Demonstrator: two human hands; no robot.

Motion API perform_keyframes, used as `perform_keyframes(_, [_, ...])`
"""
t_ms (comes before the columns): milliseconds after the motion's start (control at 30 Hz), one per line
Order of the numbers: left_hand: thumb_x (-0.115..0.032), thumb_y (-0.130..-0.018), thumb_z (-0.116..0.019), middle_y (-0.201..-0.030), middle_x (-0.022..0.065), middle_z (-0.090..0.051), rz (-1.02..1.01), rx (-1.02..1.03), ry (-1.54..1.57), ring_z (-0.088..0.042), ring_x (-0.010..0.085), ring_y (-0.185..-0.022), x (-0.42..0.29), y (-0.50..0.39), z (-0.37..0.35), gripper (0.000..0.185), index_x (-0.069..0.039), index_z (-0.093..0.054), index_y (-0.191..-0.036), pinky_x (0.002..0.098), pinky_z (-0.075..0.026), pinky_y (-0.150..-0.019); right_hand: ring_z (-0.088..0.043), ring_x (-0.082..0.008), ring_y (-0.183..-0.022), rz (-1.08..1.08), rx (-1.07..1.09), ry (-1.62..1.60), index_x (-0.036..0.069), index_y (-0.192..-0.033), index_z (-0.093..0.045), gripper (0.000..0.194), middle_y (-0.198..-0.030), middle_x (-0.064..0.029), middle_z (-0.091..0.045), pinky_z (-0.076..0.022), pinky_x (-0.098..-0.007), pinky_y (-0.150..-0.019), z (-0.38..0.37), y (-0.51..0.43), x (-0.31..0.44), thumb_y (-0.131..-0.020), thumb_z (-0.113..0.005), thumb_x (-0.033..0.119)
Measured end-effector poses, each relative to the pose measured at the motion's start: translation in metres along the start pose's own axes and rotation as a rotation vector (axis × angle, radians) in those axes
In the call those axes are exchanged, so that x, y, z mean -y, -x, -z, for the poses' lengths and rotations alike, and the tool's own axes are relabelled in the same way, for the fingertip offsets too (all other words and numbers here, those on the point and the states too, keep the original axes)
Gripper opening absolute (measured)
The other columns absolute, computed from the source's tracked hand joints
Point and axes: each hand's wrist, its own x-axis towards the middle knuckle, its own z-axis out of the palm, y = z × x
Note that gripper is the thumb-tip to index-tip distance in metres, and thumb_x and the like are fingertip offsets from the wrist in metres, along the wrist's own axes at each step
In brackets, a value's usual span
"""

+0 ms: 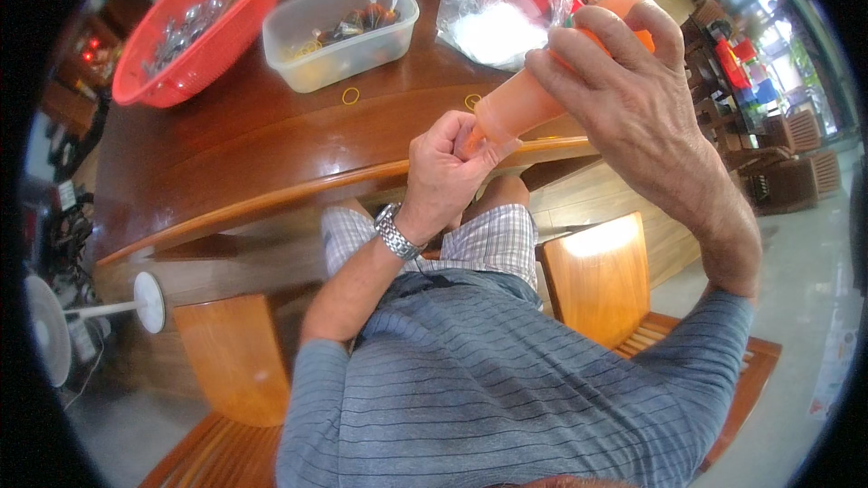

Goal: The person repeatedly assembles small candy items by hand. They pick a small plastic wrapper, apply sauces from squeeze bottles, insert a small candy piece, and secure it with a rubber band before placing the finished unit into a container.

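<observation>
My right hand (617, 74) grips an orange-tinted plastic squeeze bottle (522, 105), tilted with its lower end down and to the left. That end meets a small clear plastic bag (469, 142), pinched between the fingers and thumb of my left hand (441, 166). Some orange stuff shows at the bag's mouth; the bottle's tip is hidden there. Both hands are above the table's front edge. On the wooden table (258, 142) beyond them lie two yellow rubber bands, one (350, 95) in the open and another (472, 102) just behind the bottle.
A translucent plastic box (366, 68) holds small tied bags of dark contents and yellow rubber bands. To its left stands a red plastic basket (203, 81) with shiny pieces. A clear plastic bag (498, 27) lies behind my right hand. Wooden chairs (230, 359) flank me.
</observation>
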Motion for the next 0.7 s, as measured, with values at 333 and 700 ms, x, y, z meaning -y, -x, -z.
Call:
perform_keyframes(333, [-0.016, -0.090, -0.084, -0.082, -0.0012, -0.067, 0.036, -0.009, 0.056, -0.059, 0.0044, -0.072, -0.020, -0.001, 0.003, 0.025, -0.003, -0.065, -0.098, 0.0218, -0.050, -0.063, -0.054, -0.0216, -0.123, -0.068, -0.005, -0.208, 0.017, -0.125, -0.068, 0.051, -0.119, -0.0005, -0.062, -0.0317, -0.0469, -0.111, -0.015, 0.004, -0.006, -0.076, -0.078, 0.010])
perform_keyframes(700, [-0.004, -0.090, -0.082, -0.082, -0.0047, -0.064, 0.043, -0.127, 0.231, -0.056, 0.0007, -0.072, -0.024, -0.007, 0.020, 0.021, -0.005, -0.063, -0.099, 0.0172, -0.047, -0.062, -0.068, -0.0162, -0.102, -1.079, -0.102, -1.391, 0.001, -0.124, -0.067, 0.044, -0.112, -0.0050, -0.071, -0.0527, -0.0331, -0.092, -0.106, 0.082, -0.023, -0.085, -0.084, 0.012])
